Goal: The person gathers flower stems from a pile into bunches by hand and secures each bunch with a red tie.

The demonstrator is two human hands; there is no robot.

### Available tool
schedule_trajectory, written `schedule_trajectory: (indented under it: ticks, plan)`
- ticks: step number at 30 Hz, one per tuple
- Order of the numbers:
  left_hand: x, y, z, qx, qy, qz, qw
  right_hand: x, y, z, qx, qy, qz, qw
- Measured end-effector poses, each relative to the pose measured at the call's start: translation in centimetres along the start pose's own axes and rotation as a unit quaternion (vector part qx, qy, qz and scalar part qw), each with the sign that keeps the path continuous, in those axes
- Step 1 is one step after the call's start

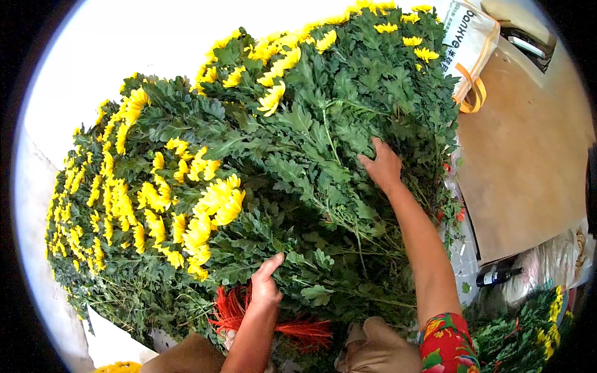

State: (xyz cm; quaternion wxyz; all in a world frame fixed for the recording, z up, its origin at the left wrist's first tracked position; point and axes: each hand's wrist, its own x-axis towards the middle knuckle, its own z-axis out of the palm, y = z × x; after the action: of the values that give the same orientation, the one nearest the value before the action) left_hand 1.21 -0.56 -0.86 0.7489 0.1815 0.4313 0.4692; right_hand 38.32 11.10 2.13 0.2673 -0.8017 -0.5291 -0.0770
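Observation:
A large heap of yellow chrysanthemums point(221, 202) with dark green leaves fills the middle. My left hand point(266, 287) is at the lower centre, against the leaves just below a cluster of blooms. Its thumb points up, and the leaves hide its other fingers. Red ties point(230, 311) lie in a loose bundle beside and behind the left wrist. Farther right, my right hand point(382, 166) reaches into the foliage, thumb and forefinger spread apart among the leaves. Near its fingertips, a pale green chrysanthemum stem point(329, 133) lies across the heap.
A brown board point(528, 143) lies at the right. Above it stands a white bag point(469, 40) with orange handles. A dark bottle point(497, 275) and clear plastic point(541, 267) are at the lower right, near more yellow flowers point(550, 336).

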Motion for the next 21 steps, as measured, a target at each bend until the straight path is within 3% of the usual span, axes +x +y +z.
schedule_trajectory:
  ticks: [2,3,4,6,7,9,10,12,18,20,21]
  plan:
    - [-0.2,0.0,0.1,0.016,0.003,0.019,1.0,-0.2,0.3,-1.7,0.067,-0.037,-0.023,0.997]
    - [-0.2,0.2,-0.1,-0.002,-0.011,0.01,1.0,0.2,-0.6,-3.6,0.09,-0.052,0.027,0.994]
    - [-0.4,0.4,0.0,-0.019,-0.024,0.0,1.0,1.0,0.1,-3.9,0.109,-0.019,0.017,0.994]
    - [-0.9,0.8,0.9,-0.016,-0.008,-0.015,1.0,2.7,1.0,-4.2,0.137,0.179,0.012,0.974]
    - [-1.0,1.0,1.1,-0.017,-0.018,-0.012,1.0,3.8,0.8,-4.3,0.136,0.179,0.016,0.974]
    - [-0.8,1.3,1.0,0.009,-0.042,-0.01,0.999,5.3,0.5,-4.2,-0.013,0.302,-0.093,0.949]
    - [-0.8,1.4,1.2,0.012,-0.043,-0.012,0.999,5.1,0.5,-4.0,-0.015,0.302,-0.089,0.949]
    - [-1.0,1.4,1.7,-0.008,-0.055,-0.006,0.998,4.8,0.8,-3.7,-0.085,0.037,-0.001,0.996]
    - [-0.7,1.3,0.5,-0.002,-0.058,-0.004,0.998,3.0,1.3,-6.4,-0.04,0.172,-0.085,0.981]
    - [-0.9,1.3,0.5,0.001,-0.054,-0.003,0.999,2.6,0.8,-7.8,0.112,0.146,0.013,0.983]
    - [-1.0,1.2,0.5,0.004,-0.048,-0.002,0.999,2.4,0.9,-8.0,0.146,0.18,-0.017,0.973]
